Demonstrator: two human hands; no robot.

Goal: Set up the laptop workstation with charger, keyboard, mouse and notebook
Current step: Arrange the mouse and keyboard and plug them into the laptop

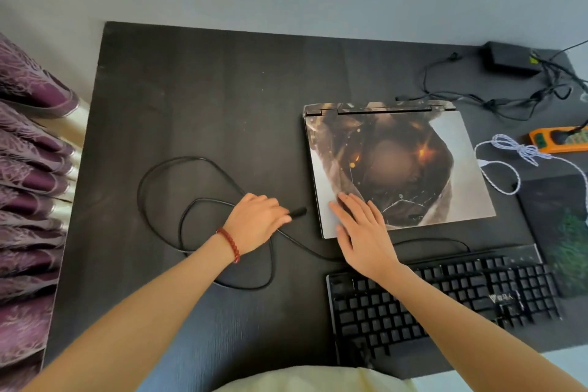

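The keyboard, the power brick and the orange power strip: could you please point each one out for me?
keyboard (445, 302), head view, on its middle keys.
power brick (507, 58), head view, on its top face.
orange power strip (555, 139), head view, on its orange body.

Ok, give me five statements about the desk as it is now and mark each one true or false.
1. The laptop is closed. True.
2. The left hand holds the plug end of the black cable. True.
3. The right hand is typing on the keyboard. False: it rests flat on the laptop's lid.
4. The white braided cable lies left of the laptop. False: it lies to its right.
5. The power brick sits at the desk's far right. True.
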